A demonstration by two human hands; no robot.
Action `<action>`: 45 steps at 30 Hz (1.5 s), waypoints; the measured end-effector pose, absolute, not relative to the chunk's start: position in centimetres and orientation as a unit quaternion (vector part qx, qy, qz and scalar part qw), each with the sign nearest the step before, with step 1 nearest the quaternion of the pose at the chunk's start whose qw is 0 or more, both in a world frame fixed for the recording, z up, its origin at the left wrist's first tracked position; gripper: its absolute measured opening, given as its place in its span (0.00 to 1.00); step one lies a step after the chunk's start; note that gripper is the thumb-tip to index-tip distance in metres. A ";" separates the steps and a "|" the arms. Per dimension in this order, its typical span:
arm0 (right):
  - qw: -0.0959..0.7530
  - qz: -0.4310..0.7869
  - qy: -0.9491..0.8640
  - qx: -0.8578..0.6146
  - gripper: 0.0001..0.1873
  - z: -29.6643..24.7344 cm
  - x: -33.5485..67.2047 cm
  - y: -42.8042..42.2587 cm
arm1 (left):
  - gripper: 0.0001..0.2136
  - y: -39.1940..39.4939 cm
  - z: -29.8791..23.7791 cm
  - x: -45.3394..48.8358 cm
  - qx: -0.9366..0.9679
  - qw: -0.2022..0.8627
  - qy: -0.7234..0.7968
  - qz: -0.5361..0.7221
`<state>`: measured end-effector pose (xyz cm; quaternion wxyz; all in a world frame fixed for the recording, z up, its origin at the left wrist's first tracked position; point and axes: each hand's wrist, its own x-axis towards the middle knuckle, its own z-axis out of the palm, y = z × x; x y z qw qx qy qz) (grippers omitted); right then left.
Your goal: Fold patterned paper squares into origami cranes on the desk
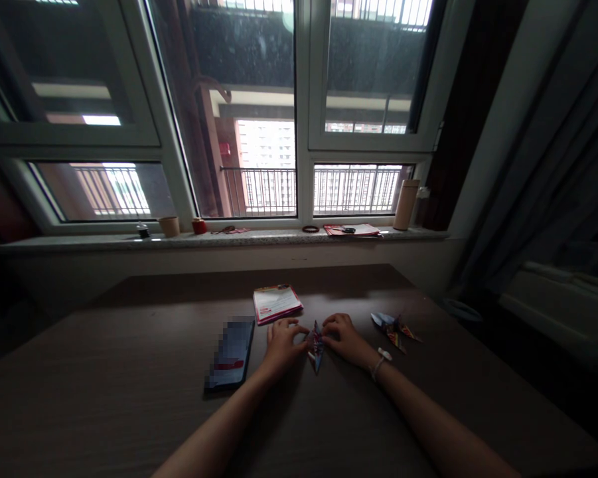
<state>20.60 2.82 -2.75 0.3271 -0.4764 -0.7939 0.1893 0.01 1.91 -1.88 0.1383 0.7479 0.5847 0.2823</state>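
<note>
- The left hand (281, 344) and the right hand (345, 338) meet over a small folded paper piece (315, 346) with a colourful print, which lies on the dark wooden table (104, 385) just in front of the person.
- The fingertips of both hands press on the paper's upper part from either side; the fingers are curled in on it, pinching it between them, while its pointed lower end sticks out toward the person.
- The right wrist wears a pale bracelet (379, 362).
- Just right of the right hand, apart from it, lies another folded paper figure (394, 328) in the same kind of printed paper.
- Left of the left hand, close by, a dark phone (231, 354) lies flat on the table.
- Behind the hands sits a small pad of paper sheets (277, 303) with a pink edge.
- Farther back, a stone windowsill (279, 238) carries a tall beige bottle (407, 204), small cups (169, 226) and some papers (352, 230).
</note>
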 end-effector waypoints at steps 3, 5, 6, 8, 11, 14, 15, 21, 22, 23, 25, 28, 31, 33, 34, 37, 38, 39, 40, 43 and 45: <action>0.323 0.188 -0.795 -0.477 0.04 -2.6 20.5 2.7 | 0.12 2.0 -1.8 0.1 0.743 0.137 0.592 0.281; 0.324 0.187 -0.796 -0.475 0.06 -2.6 20.4 2.5 | 0.13 2.1 -1.8 0.1 0.741 0.137 0.597 0.277; 0.324 0.184 -0.796 -0.477 0.07 -2.6 20.3 2.5 | 0.13 2.2 -1.9 0.1 0.740 0.137 0.599 0.275; 0.321 0.174 -0.794 -0.486 0.12 -2.6 20.0 2.3 | 0.13 2.2 -1.9 0.1 0.739 0.135 0.599 0.276; 0.305 0.152 -0.793 -0.506 0.18 -2.7 19.6 2.2 | 0.12 2.3 -2.1 0.0 0.739 0.133 0.597 0.281; 0.292 0.140 -0.793 -0.517 0.19 -2.6 19.3 2.1 | 0.12 2.4 -2.2 -0.1 0.740 0.134 0.595 0.284; 0.290 0.139 -0.793 -0.518 0.19 -2.6 19.3 2.1 | 0.12 2.5 -2.2 -0.2 0.740 0.137 0.595 0.283; 0.285 0.143 -0.796 -0.514 0.20 -2.7 19.4 2.3 | 0.12 2.9 -2.3 -0.7 0.745 0.148 0.586 0.282; 0.285 0.144 -0.796 -0.514 0.20 -2.7 19.5 2.3 | 0.12 3.0 -2.4 -0.8 0.746 0.145 0.586 0.281; 0.284 0.144 -0.797 -0.514 0.20 -2.7 19.4 2.3 | 0.13 3.1 -2.4 -0.8 0.748 0.142 0.586 0.279; 0.284 0.142 -0.796 -0.515 0.19 -2.7 19.4 2.2 | 0.13 3.2 -2.6 -0.8 0.748 0.136 0.587 0.277; 0.282 0.129 -0.798 -0.517 0.20 -2.6 19.3 2.1 | 0.14 3.4 -2.8 -0.8 0.748 0.135 0.587 0.280; 0.278 0.114 -0.800 -0.519 0.21 -2.6 19.1 1.9 | 0.15 3.5 -3.0 -0.8 0.745 0.137 0.587 0.285; 0.273 0.104 -0.802 -0.521 0.22 -2.6 18.9 1.9 | 0.15 3.6 -3.2 -0.9 0.743 0.135 0.587 0.291; 0.270 0.098 -0.803 -0.522 0.22 -2.6 18.8 1.9 | 0.15 3.7 -3.2 -0.9 0.744 0.135 0.584 0.295; 0.262 0.084 -0.803 -0.528 0.24 -2.5 18.7 1.9 | 0.15 3.8 -3.3 -0.9 0.748 0.134 0.575 0.303; 0.259 0.082 -0.804 -0.530 0.24 -2.4 18.7 1.9 | 0.15 3.8 -3.3 -0.9 0.749 0.134 0.573 0.304; 0.256 0.081 -0.805 -0.530 0.24 -2.4 18.7 1.9 | 0.15 3.8 -3.3 -0.9 0.749 0.134 0.572 0.305; 0.253 0.081 -0.806 -0.529 0.25 -2.3 18.7 1.9 | 0.15 3.8 -3.3 -0.9 0.750 0.132 0.571 0.306; 0.245 0.081 -0.814 -0.520 0.28 -2.0 18.8 1.8 | 0.15 3.8 -3.2 -0.9 0.752 0.129 0.569 0.305; 0.241 0.080 -0.820 -0.513 0.30 -1.8 19.0 1.7 | 0.15 3.8 -3.1 -0.9 0.752 0.131 0.570 0.302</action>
